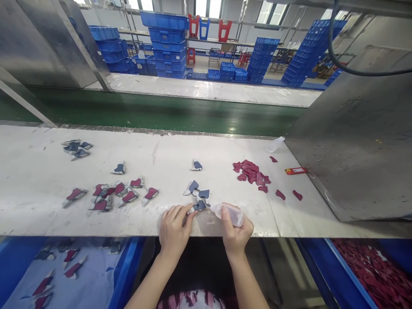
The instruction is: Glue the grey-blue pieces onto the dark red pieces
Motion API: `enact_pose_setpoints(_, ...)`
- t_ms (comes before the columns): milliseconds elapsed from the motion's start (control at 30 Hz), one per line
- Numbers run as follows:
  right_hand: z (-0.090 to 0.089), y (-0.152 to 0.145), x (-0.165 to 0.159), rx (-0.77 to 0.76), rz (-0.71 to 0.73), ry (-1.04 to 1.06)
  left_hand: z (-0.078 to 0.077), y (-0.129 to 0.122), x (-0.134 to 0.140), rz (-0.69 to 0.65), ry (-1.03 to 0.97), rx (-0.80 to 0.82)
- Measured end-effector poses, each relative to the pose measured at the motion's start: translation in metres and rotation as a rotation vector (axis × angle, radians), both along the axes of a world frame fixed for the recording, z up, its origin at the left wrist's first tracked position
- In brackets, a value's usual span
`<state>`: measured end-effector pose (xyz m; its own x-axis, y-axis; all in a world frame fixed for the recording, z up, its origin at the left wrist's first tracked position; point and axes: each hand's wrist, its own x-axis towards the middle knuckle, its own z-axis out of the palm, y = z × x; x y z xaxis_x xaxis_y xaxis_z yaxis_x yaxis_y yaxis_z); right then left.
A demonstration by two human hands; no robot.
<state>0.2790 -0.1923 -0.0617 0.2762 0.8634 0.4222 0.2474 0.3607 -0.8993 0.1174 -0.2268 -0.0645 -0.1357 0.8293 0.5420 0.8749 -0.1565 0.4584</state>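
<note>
The left hand (pixel 174 227) rests at the near edge of the white work surface (pixel 38 180), fingers curled, its fingertips pinching a small blue-and-grey flat piece (pixel 199 206) against the surface. The right hand (pixel 236 234) is closed around a small translucent plastic squeeze bottle (pixel 230 213), whose nozzle points left, just beside that piece.

2 more blue-and-grey pieces (pixel 198 190) lie touching or just beside the held one, and 1 lies alone (pixel 196 165) farther back. To the left sits a loose row of maroon-topped assembled pieces (pixel 124 193); to the right, a heap of maroon cut shapes (pixel 251 172) and a small red-orange lighter-like item (pixel 295 171). Blue bins stand below the near edge: 1 at left (pixel 124 274) with finished pieces, 1 at right (pixel 341 274) with maroon shapes.

Risks, as judged:
1. The bottle nozzle is close to 3 crowded pieces; an over-squeeze could spread liquid onto the neighbours or the surface and foul them.
2. The held piece sits close to the near edge; a slip of the fingertips could push it off, though it cannot be told where it would land.
3. The left fingertips lie right at the nozzle's target, so liquid could reach the skin.
4. Whether the nozzle touches the piece cannot be told.
</note>
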Motion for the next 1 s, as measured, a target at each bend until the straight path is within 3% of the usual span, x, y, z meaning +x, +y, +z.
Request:
enact_pose_setpoints(233, 0.002, -0.002, 0.002, -0.01, -0.042, 0.037, 0.001, 0.001, 0.001, 0.0, -0.001, -0.009)
enact_pose_setpoints(1000, 0.008, 0.0, -0.018, -0.161, 0.098, 0.08, 0.001, 0.0, 0.001, 0.0, 0.014, -0.025)
